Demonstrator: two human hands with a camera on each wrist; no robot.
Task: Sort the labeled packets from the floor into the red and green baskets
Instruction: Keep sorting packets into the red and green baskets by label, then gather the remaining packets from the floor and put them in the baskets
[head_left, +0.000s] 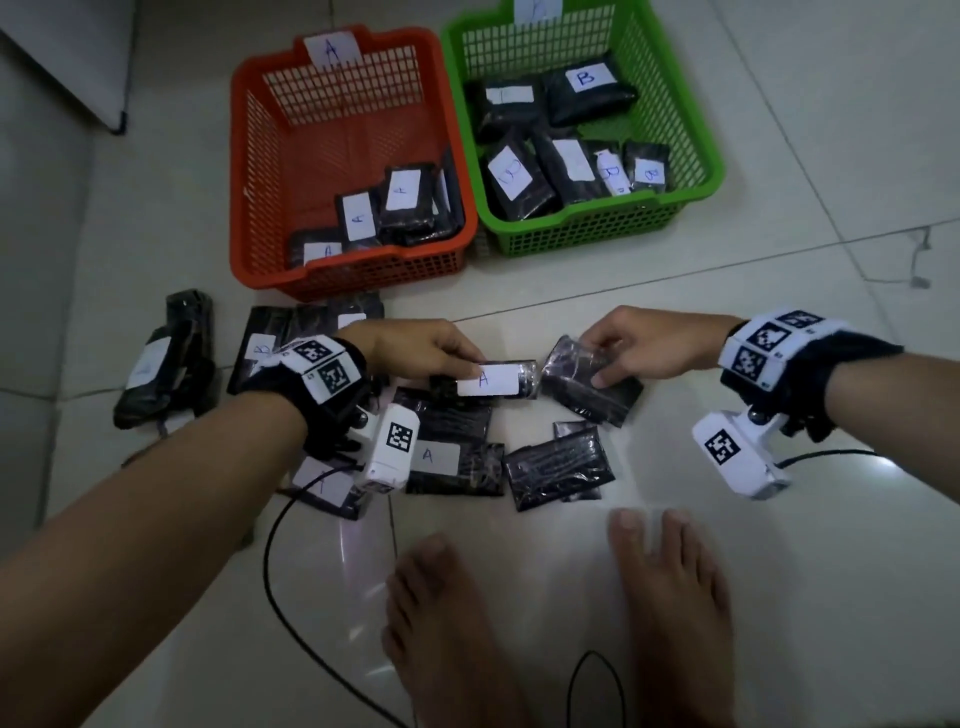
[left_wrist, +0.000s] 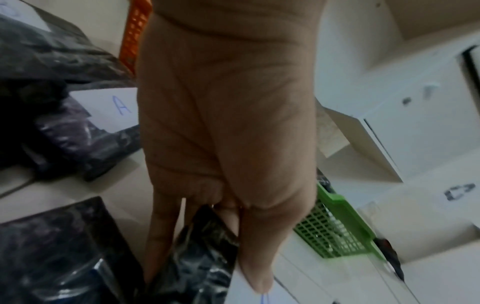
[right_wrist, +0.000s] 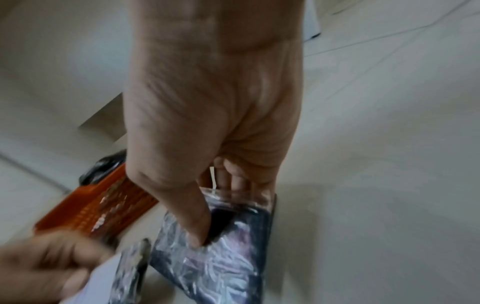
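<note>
My left hand (head_left: 426, 348) pinches a black packet (head_left: 496, 379) whose white label reads A, just above the floor pile; in the left wrist view the left hand (left_wrist: 228, 236) grips that packet (left_wrist: 197, 267). My right hand (head_left: 634, 345) holds another black packet (head_left: 589, 384), label side hidden, with the thumb on top; the right wrist view shows the thumb (right_wrist: 194, 222) pressed on this packet (right_wrist: 223, 257). The red basket (head_left: 249, 171), tagged A, holds several A packets. The green basket (head_left: 696, 130) holds several B packets.
More black packets lie on the tiled floor: one labelled A (head_left: 452, 460), an unlabelled-side one (head_left: 561, 467), a stack (head_left: 166, 364) at far left, others under my left wrist. My bare feet (head_left: 561, 613) and black cables (head_left: 280, 571) are close below.
</note>
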